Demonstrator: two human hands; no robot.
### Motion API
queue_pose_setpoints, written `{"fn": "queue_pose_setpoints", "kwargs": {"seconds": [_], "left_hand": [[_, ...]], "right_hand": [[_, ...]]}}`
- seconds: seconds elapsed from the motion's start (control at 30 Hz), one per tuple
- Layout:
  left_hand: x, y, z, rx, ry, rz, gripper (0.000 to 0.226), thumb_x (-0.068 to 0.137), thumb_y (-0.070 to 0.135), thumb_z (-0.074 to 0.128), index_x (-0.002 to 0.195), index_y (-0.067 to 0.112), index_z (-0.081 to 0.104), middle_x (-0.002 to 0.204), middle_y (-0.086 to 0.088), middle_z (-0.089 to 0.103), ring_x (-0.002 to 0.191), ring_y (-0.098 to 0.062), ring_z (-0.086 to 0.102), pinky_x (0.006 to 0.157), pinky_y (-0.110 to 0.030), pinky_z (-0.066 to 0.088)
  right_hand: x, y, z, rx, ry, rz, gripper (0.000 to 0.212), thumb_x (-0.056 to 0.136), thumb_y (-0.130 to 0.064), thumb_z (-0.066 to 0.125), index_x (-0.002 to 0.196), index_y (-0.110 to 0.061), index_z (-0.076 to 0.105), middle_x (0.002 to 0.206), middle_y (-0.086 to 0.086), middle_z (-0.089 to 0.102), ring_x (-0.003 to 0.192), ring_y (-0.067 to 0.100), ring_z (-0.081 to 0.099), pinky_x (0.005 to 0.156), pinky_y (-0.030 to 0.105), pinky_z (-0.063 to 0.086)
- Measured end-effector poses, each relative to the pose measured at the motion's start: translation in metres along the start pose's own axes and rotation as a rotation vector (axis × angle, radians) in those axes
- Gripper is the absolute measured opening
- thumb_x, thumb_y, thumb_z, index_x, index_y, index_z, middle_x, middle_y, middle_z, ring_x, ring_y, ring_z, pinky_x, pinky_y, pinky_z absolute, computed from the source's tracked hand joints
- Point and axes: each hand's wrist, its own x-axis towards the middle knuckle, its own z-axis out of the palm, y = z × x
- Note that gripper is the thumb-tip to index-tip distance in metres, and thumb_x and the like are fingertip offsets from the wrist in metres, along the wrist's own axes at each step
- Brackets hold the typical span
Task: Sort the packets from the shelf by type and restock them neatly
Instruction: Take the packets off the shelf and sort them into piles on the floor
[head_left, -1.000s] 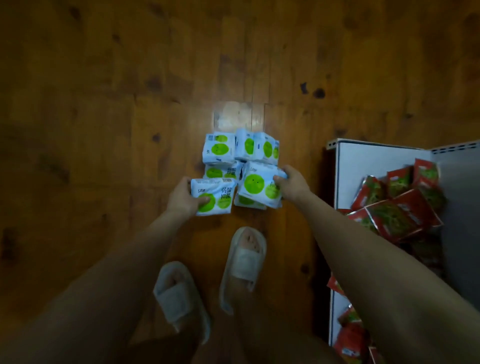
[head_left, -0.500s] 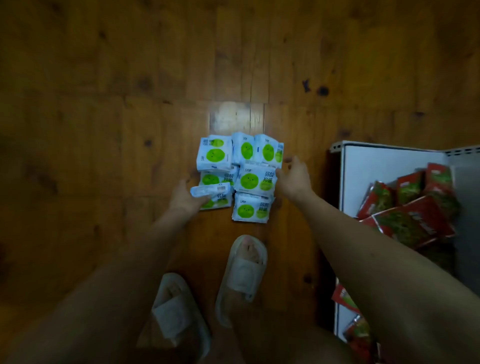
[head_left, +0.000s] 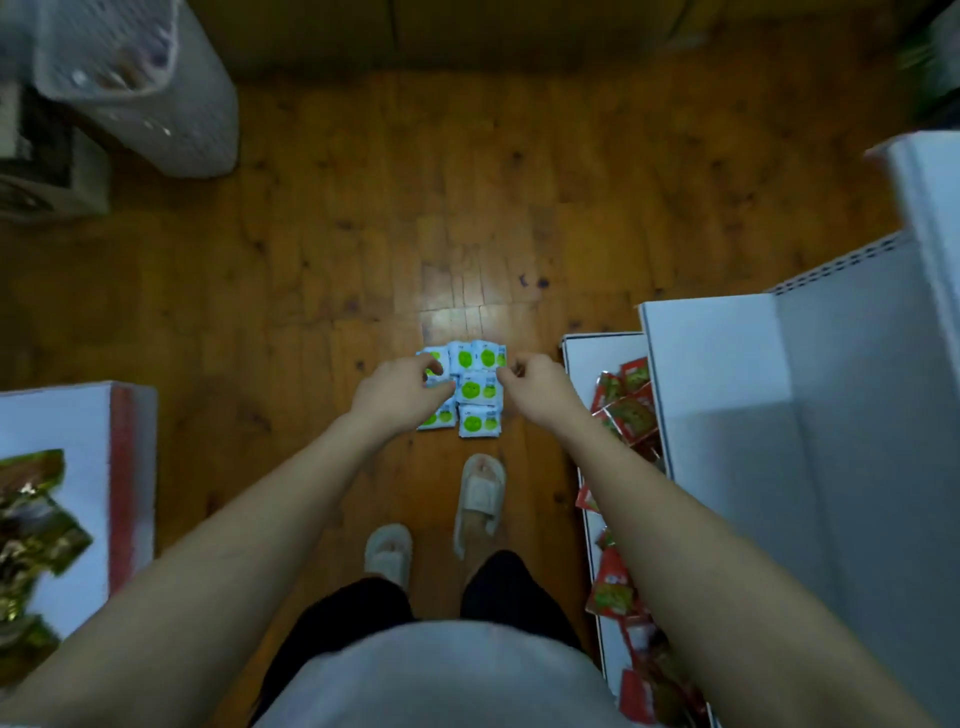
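Head view. A cluster of white packets (head_left: 471, 389) with green round marks lies flat on the wooden floor (head_left: 363, 249), set in rough rows and touching one another, just ahead of the person's slippers (head_left: 480, 496). The printing on them is too small to read.

The left hand (head_left: 397, 396) hangs over the left part of the cluster with fingers loosely curled; whether it touches or holds a packet cannot be told, as it covers what lies beneath. The right hand (head_left: 535, 387) sits over the right edge of the cluster, fingers curled inward; no packet is plainly seen in it, and its grip cannot be confirmed.

Red packets (head_left: 626, 410) with green panels lie jumbled on the lower tier of a white shelf (head_left: 727, 374) to the right of the cluster, running along the shelf's left edge toward the bottom of the frame. A second white shelf surface (head_left: 67, 415) with a red front edge stands at the left, carrying dark gold-green packets (head_left: 31, 519), blurred.

The floor is varnished board with knots and a bright glare patch just beyond the cluster. A pale perforated bin (head_left: 150, 88) stands at the top left, blurred by motion. The top right corner is dark and indistinct. The right shelf is cut off by the frame edge.
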Motion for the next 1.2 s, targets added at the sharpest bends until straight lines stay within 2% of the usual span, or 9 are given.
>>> {"fn": "queue_pose_setpoints", "kwargs": {"seconds": [0.13,0.27,0.37,0.53,0.63,0.83,1.0,1.13,1.2], "left_hand": [[-0.050,0.029,-0.036,0.164,0.088,0.129,0.041,0.084,0.060,0.051,0.113,0.032,0.061,0.110,0.000,0.067,0.104,-0.025,0.060,0.081,-0.036,0.049],[-0.085,0.050,-0.060,0.214,0.161,0.263,0.039,0.084,0.058,0.050,0.111,0.031,0.062,0.110,0.002,0.067,0.102,-0.024,0.060,0.071,-0.032,0.041],[-0.114,0.065,-0.071,0.216,0.177,0.372,0.036,0.083,0.059,0.048,0.102,0.034,0.063,0.109,0.005,0.066,0.098,-0.024,0.060,0.074,-0.033,0.047],[-0.166,0.097,-0.072,0.247,0.152,0.628,0.036,0.085,0.061,0.047,0.104,0.034,0.062,0.097,0.009,0.066,0.093,-0.018,0.062,0.079,-0.037,0.054],[-0.203,0.129,-0.067,0.266,0.145,0.779,0.039,0.087,0.062,0.047,0.107,0.031,0.059,0.092,0.009,0.066,0.081,-0.012,0.062,0.070,-0.036,0.057],[-0.282,0.203,-0.049,0.328,0.141,1.055,0.043,0.089,0.060,0.048,0.116,0.029,0.061,0.108,0.004,0.067,0.090,-0.015,0.062,0.073,-0.033,0.056],[-0.356,0.242,-0.020,0.386,0.110,1.220,0.038,0.092,0.057,0.048,0.113,0.028,0.061,0.105,0.005,0.064,0.087,-0.013,0.060,0.059,-0.025,0.045],[-0.412,0.259,0.018,0.366,0.057,1.328,0.037,0.089,0.056,0.052,0.111,0.030,0.064,0.105,0.005,0.066,0.089,-0.017,0.061,0.072,-0.031,0.053],[-0.443,0.264,0.041,0.348,0.014,1.366,0.033,0.088,0.054,0.054,0.110,0.031,0.064,0.105,0.006,0.066,0.093,-0.019,0.061,0.074,-0.030,0.049]], "right_hand": [[-0.065,-0.029,-0.027,-0.037,0.109,-0.025,0.036,0.094,-0.030,0.053,0.061,-0.020,0.043,0.059,0.001,0.049,0.065,0.027,0.053,0.057,0.035,0.036],[-0.123,-0.045,-0.040,-0.078,0.268,-0.008,0.034,0.095,-0.033,0.050,0.069,-0.011,0.053,0.070,0.012,0.060,0.071,0.033,0.058,0.062,0.041,0.047],[-0.167,-0.048,-0.041,-0.055,0.367,0.020,0.033,0.095,-0.035,0.050,0.077,-0.009,0.059,0.077,0.012,0.065,0.077,0.033,0.061,0.069,0.042,0.052],[-0.242,-0.038,-0.042,0.055,0.547,0.088,0.029,0.094,-0.039,0.051,0.074,-0.020,0.058,0.077,0.004,0.066,0.078,0.025,0.063,0.071,0.040,0.054],[-0.289,-0.028,-0.049,0.098,0.629,0.135,0.027,0.093,-0.039,0.051,0.077,-0.020,0.062,0.079,0.001,0.067,0.077,0.021,0.063,0.071,0.039,0.055],[-0.393,0.000,-0.073,0.219,0.792,0.206,0.023,0.093,-0.038,0.052,0.079,-0.021,0.061,0.083,0.003,0.068,0.080,0.025,0.064,0.074,0.041,0.053],[-0.489,0.036,-0.074,0.261,1.022,0.296,0.025,0.091,-0.034,0.055,0.078,-0.015,0.064,0.079,0.005,0.070,0.078,0.024,0.064,0.073,0.037,0.052],[-0.561,0.070,-0.053,0.334,1.136,0.339,0.029,0.094,-0.036,0.054,0.081,-0.012,0.064,0.079,0.005,0.069,0.076,0.023,0.063,0.074,0.039,0.052],[-0.594,0.086,-0.039,0.373,1.161,0.370,0.031,0.096,-0.039,0.052,0.083,-0.012,0.064,0.081,0.005,0.069,0.077,0.023,0.063,0.072,0.040,0.052]]}}
